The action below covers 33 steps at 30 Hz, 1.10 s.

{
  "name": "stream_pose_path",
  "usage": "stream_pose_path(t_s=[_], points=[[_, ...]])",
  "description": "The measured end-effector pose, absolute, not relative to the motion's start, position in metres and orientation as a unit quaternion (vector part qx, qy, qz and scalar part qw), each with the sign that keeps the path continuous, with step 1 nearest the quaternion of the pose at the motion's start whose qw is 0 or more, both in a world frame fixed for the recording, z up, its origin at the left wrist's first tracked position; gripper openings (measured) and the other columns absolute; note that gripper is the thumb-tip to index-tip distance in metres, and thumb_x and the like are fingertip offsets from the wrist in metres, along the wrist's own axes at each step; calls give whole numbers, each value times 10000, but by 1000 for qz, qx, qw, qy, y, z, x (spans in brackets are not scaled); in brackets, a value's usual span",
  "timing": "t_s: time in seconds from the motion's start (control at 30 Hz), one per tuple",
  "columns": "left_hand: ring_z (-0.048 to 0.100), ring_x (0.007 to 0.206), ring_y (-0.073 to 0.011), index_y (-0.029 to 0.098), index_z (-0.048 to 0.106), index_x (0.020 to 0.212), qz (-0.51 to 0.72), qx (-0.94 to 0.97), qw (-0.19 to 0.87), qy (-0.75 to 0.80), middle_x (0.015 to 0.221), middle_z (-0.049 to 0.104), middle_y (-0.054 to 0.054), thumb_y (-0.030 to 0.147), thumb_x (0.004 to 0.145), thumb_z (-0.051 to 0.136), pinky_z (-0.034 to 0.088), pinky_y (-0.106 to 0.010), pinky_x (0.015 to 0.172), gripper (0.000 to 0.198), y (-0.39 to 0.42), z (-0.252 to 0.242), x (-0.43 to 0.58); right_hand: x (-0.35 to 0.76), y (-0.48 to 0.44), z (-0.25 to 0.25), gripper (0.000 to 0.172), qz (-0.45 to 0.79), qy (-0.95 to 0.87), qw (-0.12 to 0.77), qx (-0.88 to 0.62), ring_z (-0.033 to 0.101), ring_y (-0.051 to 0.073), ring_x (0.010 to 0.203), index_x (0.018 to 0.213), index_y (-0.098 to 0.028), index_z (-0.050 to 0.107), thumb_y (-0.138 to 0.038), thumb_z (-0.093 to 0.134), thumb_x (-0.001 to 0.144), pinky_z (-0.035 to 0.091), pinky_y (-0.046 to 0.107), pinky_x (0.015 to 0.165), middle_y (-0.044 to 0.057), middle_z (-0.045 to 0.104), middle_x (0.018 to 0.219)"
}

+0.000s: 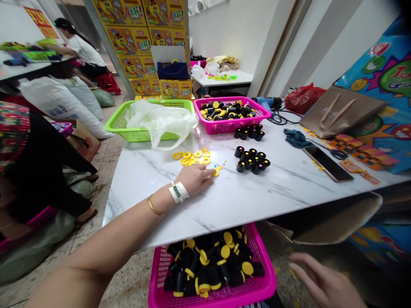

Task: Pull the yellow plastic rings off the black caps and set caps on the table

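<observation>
My left hand (193,179) rests on the white marbled table with its index finger stretched out, the tip touching a small yellow ring piece (217,172). The thumb lies apart from that finger. Just beyond the hand is a loose group of yellow rings (188,161). Tiny coloured beads (224,162) are scattered near the fingertip. To the right stands a cluster of black cups (252,160), some with pink or yellow dots on top. My right hand (326,282) is low at the right, off the table, slightly blurred, fingers apart and nothing visible in them.
Below the table edge, a pink basket (271,282) holds black cups with yellow lids. A second pink basket (237,126) and a green basket (125,136) with a plastic bag (163,119) stand behind. A phone (329,164) and scissors (338,154) lie right. People are at left.
</observation>
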<state>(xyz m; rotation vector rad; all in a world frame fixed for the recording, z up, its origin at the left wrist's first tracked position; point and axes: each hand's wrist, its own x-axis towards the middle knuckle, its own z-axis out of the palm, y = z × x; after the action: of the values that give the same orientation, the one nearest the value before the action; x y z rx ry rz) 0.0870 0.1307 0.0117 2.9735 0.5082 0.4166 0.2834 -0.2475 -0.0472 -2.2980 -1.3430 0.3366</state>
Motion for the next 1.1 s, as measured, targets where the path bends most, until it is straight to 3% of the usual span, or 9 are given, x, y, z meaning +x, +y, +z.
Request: stream_pose_path(t_s=[0.1, 0.2, 0.27, 0.4, 0.6, 0.73, 0.87, 0.97, 1.1], points=[[582, 703, -176, 230, 717, 1002, 147, 976, 48, 156, 776, 622, -52, 372, 908, 479, 386, -280, 593, 292, 134, 19, 82, 273, -177, -32, 154, 143, -610, 245, -740, 668, 194, 634, 963, -289, 673, -329, 550, 881, 508, 282, 617, 42, 719, 800], [593, 724, -183, 182, 707, 803, 179, 968, 47, 168, 789, 624, -69, 453, 908, 464, 399, -294, 609, 379, 137, 26, 78, 263, -125, -11, 228, 70, -669, 238, -701, 566, 155, 529, 678, -205, 620, -310, 570, 874, 417, 268, 548, 33, 614, 599], [603, 751, -195, 171, 696, 872, 188, 965, 48, 174, 841, 637, -78, 459, 895, 488, 418, -305, 629, 356, 137, 27, 78, 262, -110, 2, 304, 80, -673, 241, -694, 459, 115, 467, 601, -192, 566, -326, 578, 874, 349, 250, 499, -5, 510, 516], [622, 807, -204, 189, 668, 1028, 116, 979, 84, 146, 939, 670, -67, 351, 835, 586, 440, -302, 657, 265, 141, 27, 78, 268, -113, 14, 288, 221, -642, 245, -692, 340, 90, 470, 702, -180, 615, -378, 561, 904, 306, 222, 476, -47, 408, 506], [614, 759, -203, 206, 655, 925, 37, 985, 86, 147, 894, 675, -38, 214, 701, 590, 405, -290, 590, 233, 157, 38, 67, 265, -112, 17, 271, 216, -632, 277, -691, 381, 89, 492, 739, -175, 640, -370, 562, 911, 324, 220, 501, -40, 460, 537], [600, 738, -203, 198, 654, 825, 43, 978, 66, 191, 858, 653, -44, 250, 675, 618, 406, -293, 590, 163, 163, 46, 62, 260, -90, 25, 231, 150, -657, 299, -676, 419, 83, 482, 769, -177, 648, -333, 561, 915, 334, 216, 505, -45, 493, 544], [600, 781, -196, 159, 657, 851, 199, 936, 36, 288, 899, 643, -84, 306, 851, 513, 467, -317, 715, 206, 155, 32, 70, 259, -59, 15, 218, 34, -685, 283, -670, 525, 97, 563, 823, -172, 650, -308, 523, 936, 375, 227, 578, -15, 584, 652], [596, 904, -221, 145, 661, 987, 213, 947, 43, 238, 997, 644, -114, 260, 876, 515, 484, -340, 810, 217, 144, 16, 80, 257, -41, 0, 231, -100, -683, 210, -692, 589, 143, 700, 834, -174, 666, -306, 510, 943, 375, 262, 625, 31, 636, 769], [581, 950, -241, 147, 670, 962, 181, 966, 47, 179, 969, 652, -114, 243, 901, 501, 486, -371, 860, 204, 130, 11, 87, 255, -37, -7, 219, -218, -657, 187, -697, 573, 188, 769, 789, -184, 682, -315, 565, 919, 378, 297, 683, 46, 640, 759]])
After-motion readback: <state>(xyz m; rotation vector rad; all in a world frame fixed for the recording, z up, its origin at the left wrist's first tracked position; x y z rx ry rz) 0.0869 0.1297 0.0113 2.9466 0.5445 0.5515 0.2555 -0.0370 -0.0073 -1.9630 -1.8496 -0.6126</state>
